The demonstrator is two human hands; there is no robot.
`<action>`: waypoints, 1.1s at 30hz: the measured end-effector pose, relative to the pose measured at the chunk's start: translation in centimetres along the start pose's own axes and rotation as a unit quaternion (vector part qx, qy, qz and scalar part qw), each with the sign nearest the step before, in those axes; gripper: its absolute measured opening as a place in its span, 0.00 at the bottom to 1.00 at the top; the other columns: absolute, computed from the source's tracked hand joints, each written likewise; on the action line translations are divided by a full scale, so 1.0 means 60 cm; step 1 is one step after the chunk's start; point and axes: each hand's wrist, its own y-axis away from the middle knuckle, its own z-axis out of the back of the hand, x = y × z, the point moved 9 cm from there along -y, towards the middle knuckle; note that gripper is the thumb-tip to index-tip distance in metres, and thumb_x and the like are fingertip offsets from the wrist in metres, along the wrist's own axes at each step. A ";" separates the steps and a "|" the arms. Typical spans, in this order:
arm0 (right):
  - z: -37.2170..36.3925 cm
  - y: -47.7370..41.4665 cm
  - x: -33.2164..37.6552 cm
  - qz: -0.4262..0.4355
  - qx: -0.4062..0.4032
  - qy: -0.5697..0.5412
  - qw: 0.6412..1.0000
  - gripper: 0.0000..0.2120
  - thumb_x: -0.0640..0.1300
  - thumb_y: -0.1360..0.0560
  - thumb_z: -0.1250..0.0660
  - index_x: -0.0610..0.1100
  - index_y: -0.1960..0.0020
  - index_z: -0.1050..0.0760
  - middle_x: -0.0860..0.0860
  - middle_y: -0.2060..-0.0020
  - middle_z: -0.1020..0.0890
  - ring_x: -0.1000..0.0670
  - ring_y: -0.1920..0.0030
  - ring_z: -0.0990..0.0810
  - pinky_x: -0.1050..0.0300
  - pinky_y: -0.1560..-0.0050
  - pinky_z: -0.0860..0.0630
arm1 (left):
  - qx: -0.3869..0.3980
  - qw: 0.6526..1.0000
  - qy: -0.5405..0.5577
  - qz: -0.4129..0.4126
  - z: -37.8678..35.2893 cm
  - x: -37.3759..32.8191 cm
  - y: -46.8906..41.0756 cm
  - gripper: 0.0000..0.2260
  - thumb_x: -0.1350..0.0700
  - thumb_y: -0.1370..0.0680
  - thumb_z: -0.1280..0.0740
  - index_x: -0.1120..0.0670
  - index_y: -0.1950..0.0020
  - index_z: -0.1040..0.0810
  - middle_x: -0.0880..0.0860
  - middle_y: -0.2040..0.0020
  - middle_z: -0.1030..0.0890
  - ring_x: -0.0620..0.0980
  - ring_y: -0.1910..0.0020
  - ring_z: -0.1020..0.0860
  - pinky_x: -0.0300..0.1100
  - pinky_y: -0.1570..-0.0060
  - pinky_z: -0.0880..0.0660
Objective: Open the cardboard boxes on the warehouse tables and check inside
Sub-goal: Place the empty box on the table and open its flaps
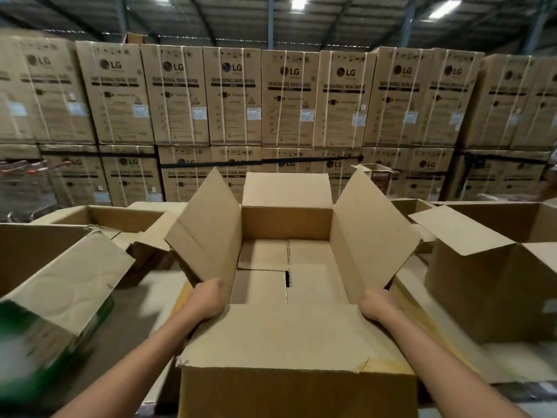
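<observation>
L forearm & R forearm bare to frame edge, slim wrists, L grip & R grip bare

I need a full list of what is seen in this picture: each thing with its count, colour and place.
middle box: one, brown, on the table in front, four flaps open, nothing inside
left boxes: two, brown, open; the near one has green print
right box: one, brown, open, at the right
small box: one, brown, open, behind the right flap
cartons: many, brown, stacked along the back
trolleys: count unclear, metal, red handles, far left
lights: three, white, on the ceiling
table: one, pale, under the boxes
left hand: one, at the left flap, fingers hidden
right hand: one, at the right flap, fingers hidden
</observation>
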 end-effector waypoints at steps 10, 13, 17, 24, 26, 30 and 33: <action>0.049 0.083 0.050 0.148 -0.011 0.070 0.986 0.09 0.50 0.22 0.36 0.48 0.48 0.19 0.52 0.55 0.17 0.51 0.55 0.18 0.51 0.50 0.19 | 0.102 0.989 -0.090 -0.061 0.014 -0.056 0.055 0.16 0.55 0.21 0.38 0.56 0.36 0.21 0.54 0.37 0.19 0.54 0.39 0.22 0.44 0.41 0.26; 0.017 0.139 0.100 0.259 0.132 0.024 0.956 0.15 0.53 0.20 0.36 0.48 0.38 0.20 0.51 0.41 0.18 0.52 0.43 0.21 0.52 0.38 0.24 | 0.180 0.976 -0.027 -0.117 -0.001 -0.122 0.094 0.20 0.55 0.18 0.36 0.56 0.26 0.29 0.54 0.28 0.27 0.51 0.32 0.27 0.42 0.33 0.32; -0.023 0.187 0.124 0.300 0.198 0.088 0.929 0.22 0.52 0.15 0.47 0.41 0.27 0.30 0.46 0.26 0.30 0.45 0.28 0.32 0.52 0.28 0.37 | 0.246 0.957 -0.069 -0.134 -0.071 -0.159 0.142 0.21 0.47 0.15 0.43 0.54 0.23 0.32 0.52 0.23 0.32 0.51 0.25 0.34 0.45 0.25 0.41; -0.043 0.170 0.108 0.288 0.170 0.046 0.941 0.23 0.57 0.17 0.43 0.45 0.31 0.24 0.47 0.30 0.25 0.45 0.32 0.27 0.48 0.29 0.34 | 0.228 0.964 -0.071 -0.118 -0.095 -0.149 0.139 0.22 0.44 0.15 0.45 0.54 0.25 0.29 0.52 0.24 0.30 0.51 0.26 0.33 0.48 0.24 0.41; -0.039 0.165 0.107 0.285 0.144 0.018 0.947 0.22 0.58 0.19 0.41 0.44 0.37 0.20 0.47 0.37 0.20 0.45 0.38 0.23 0.47 0.34 0.28 | 0.220 0.965 -0.072 -0.124 -0.096 -0.146 0.132 0.22 0.44 0.15 0.43 0.55 0.27 0.27 0.52 0.26 0.28 0.51 0.29 0.30 0.49 0.26 0.38; 0.015 0.158 0.102 0.275 0.073 0.001 0.959 0.18 0.55 0.20 0.36 0.44 0.39 0.20 0.48 0.43 0.17 0.46 0.44 0.20 0.50 0.44 0.23 | 0.221 0.961 -0.104 -0.129 -0.081 -0.177 0.105 0.19 0.49 0.16 0.40 0.58 0.31 0.24 0.54 0.31 0.23 0.52 0.34 0.26 0.47 0.32 0.32; 0.123 0.137 0.093 0.248 -0.100 0.029 0.963 0.17 0.53 0.21 0.38 0.47 0.38 0.21 0.49 0.42 0.18 0.47 0.43 0.22 0.49 0.45 0.24 | 0.181 0.969 -0.073 -0.151 -0.050 -0.237 0.078 0.18 0.51 0.16 0.38 0.60 0.31 0.24 0.55 0.32 0.23 0.55 0.33 0.25 0.49 0.33 0.30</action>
